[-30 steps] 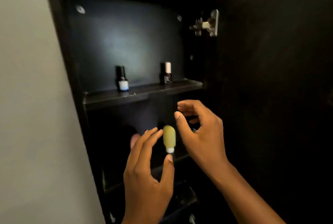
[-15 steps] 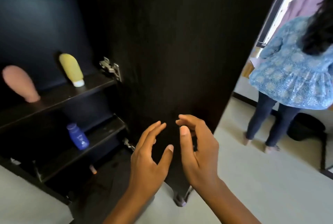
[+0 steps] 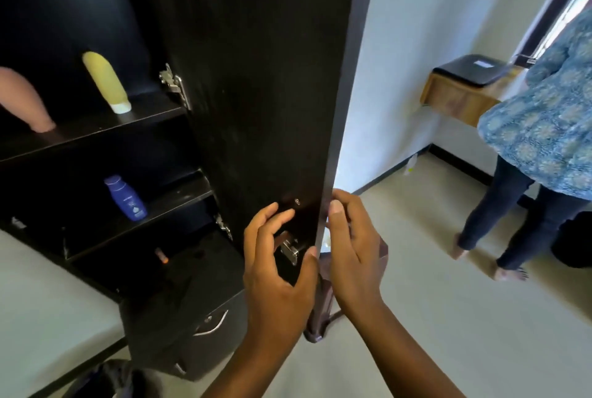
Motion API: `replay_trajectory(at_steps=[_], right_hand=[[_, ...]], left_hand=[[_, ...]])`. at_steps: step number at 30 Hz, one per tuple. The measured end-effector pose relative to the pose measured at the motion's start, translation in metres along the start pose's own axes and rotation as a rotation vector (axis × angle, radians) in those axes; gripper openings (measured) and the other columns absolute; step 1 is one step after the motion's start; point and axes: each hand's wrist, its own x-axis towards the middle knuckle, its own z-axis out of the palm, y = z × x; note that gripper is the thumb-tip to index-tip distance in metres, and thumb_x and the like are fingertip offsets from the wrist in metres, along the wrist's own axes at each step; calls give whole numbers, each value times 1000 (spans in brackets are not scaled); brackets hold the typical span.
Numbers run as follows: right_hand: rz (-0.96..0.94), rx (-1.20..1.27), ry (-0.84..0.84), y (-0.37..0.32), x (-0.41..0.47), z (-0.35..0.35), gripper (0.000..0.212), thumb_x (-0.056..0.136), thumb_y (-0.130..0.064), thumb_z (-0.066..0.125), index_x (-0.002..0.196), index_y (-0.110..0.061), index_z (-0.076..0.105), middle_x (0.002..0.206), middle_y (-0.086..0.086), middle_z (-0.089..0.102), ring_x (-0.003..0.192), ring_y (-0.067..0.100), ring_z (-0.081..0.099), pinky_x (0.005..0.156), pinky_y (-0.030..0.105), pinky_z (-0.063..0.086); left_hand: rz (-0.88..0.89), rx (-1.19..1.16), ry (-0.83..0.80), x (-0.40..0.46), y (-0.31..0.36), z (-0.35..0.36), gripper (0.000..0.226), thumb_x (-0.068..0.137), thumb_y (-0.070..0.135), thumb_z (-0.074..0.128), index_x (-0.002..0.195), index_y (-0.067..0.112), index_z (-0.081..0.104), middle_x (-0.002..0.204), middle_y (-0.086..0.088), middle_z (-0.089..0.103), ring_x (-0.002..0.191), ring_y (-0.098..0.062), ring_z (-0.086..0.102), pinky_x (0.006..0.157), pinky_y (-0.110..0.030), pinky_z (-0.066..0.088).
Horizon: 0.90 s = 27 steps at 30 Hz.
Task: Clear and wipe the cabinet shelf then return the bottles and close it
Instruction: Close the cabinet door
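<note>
The black cabinet door (image 3: 256, 77) stands open, its free edge towards me. My right hand (image 3: 352, 247) holds that edge low down, thumb on the edge and fingers behind the door. My left hand (image 3: 278, 269) lies against the door's inner face beside a metal latch (image 3: 290, 248), fingers curved and thumb touching the edge. A yellow bottle (image 3: 104, 80) and a pink bottle (image 3: 22, 99) stand cap-down on the upper shelf (image 3: 96, 130). A blue bottle (image 3: 126, 197) stands on the shelf below.
A person in a blue patterned top (image 3: 544, 115) stands at the right by a wooden stool with a black cushion (image 3: 461, 90). Below the shelves is a drawer with a metal handle (image 3: 213, 325). A small orange-tipped item (image 3: 161, 255) lies in the lowest compartment.
My view swung from the upper shelves down and right to the door. Both hands left the yellow bottle on the shelf and reached the door's free edge.
</note>
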Motion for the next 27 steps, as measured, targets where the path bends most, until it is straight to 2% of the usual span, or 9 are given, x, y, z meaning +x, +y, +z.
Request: replay_trajectory(at_steps=[2,6,8,10,13,16,19,23,27], right_hand=[[31,87,-82,-1,3,3,22,108,-34,40,106,-41,61,99,-34,67,107,-4,65,83,6,50],[198,246,-226,1,2,0,33,109,-8,42,92,-33,51,87,-27,61,84,-28,58,70,-3,44],[135,250,-242,3,4,0,25,109,-14,46,94,-33,54,83,-30,69,90,-23,60,73,-1,45],[41,262,-257,2,5,2,17,102,-27,44,100,-32,60,89,-34,70,99,-8,67,77,6,51],[-47,297,-276,2,-2,7,22,101,-29,46,108,-31,66,97,-20,73,103,13,71,81,19,57],[-75,337,-293,1,-15,17,20,100,-31,50,109,-29,68,99,-8,74,101,24,71,82,29,61],[-87,332,-313,-5,-28,29,18,99,-24,54,105,-30,69,93,-10,74,96,22,72,78,27,60],[-162,277,-340,-14,-37,48,19,100,-23,58,92,-38,67,81,-15,69,83,18,69,70,22,55],[-204,295,-392,-19,-48,69,14,101,-24,61,90,-31,67,77,-17,66,77,16,67,66,18,51]], left_hand=[[29,3,25,1,3,3,56,87,27,78,137,38,56,152,15,47,142,-11,50,111,-18,46],[35,5,70,4,6,3,57,85,26,82,137,23,60,149,8,51,139,-14,54,110,-28,52],[31,7,83,3,7,0,57,84,26,83,137,20,61,146,8,53,137,-15,56,108,-32,55],[31,8,96,1,8,-4,57,84,27,83,136,18,61,143,7,55,135,-18,58,106,-36,56],[34,14,122,-4,9,-15,55,84,29,83,134,19,62,138,9,57,130,-19,61,103,-38,59],[50,22,144,-9,8,-31,52,84,26,84,130,16,63,133,6,60,125,-23,65,99,-40,61],[51,44,155,-14,7,-52,52,83,22,84,130,17,63,129,5,63,120,-25,67,96,-40,62],[59,69,195,-23,4,-80,51,83,18,84,128,28,61,122,9,64,113,-25,70,92,-37,62],[6,126,281,-34,-3,-102,39,87,23,80,122,20,64,115,3,68,108,-24,71,89,-34,63]])
